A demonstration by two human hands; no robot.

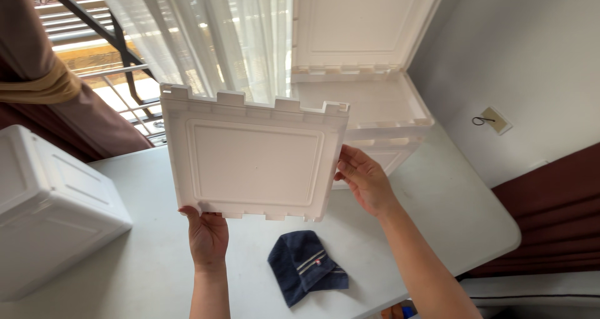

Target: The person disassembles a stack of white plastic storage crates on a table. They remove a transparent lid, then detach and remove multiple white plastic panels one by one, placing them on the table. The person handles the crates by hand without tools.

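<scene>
Above the white surface [437, 194], seen from the head camera, a square white foam panel [253, 153] is held upright in the air between both hands. The left hand [206, 234] grips its bottom edge near the lower left corner, fingers closed behind the panel and the thumb at the front. The right hand [364, 180] steadies the right edge, its fingers [347, 163] curled against the rim.

The panel looks like rigid, lightly grained foam, with a recessed rectangular frame on its face and notched tabs along the top and bottom. Such tabs are brittle, I judge: a hard squeeze or a knock against the half-built foam box [369, 100] behind it could snap one off.

A finished white foam box [50, 213] stands at the left, and a folded dark blue cloth [306, 266] lies below the panel.
</scene>
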